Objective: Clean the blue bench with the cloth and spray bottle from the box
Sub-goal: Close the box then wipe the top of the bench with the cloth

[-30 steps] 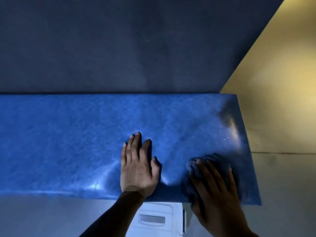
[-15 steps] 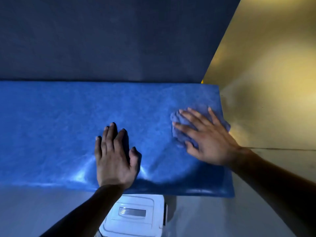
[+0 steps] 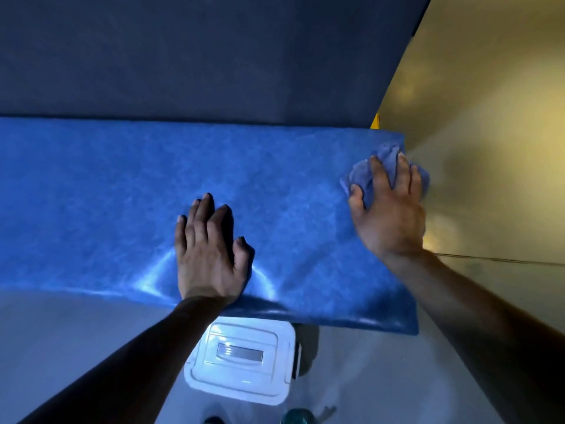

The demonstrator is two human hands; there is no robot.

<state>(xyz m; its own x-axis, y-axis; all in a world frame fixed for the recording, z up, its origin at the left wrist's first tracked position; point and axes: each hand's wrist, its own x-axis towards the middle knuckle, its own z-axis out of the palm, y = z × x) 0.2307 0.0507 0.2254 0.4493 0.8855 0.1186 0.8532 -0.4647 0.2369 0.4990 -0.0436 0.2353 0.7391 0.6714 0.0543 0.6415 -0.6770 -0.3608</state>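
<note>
Bench (image 3: 91, 194) spanned view, box (image 3: 240, 361) below its near edge. Left hand (image 3: 208, 255) lay flat mid-bench, fingers (image 3: 203, 209) spread. Right hand (image 3: 388, 209) pressed bunched cloth (image 3: 360, 175) at far right corner, fingers clutching it.

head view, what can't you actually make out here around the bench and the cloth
- Bench: its left end is cut off by the frame edge.
- Cloth: mostly covered by the right hand; its full shape is hidden.
- Bench surface under the left hand, pressed flat: hidden.
- White box: lid shut, contents unseen; the bench's front edge hides its far side.
- Teal object at the bottom edge: cropped and dark, not identifiable.
</note>
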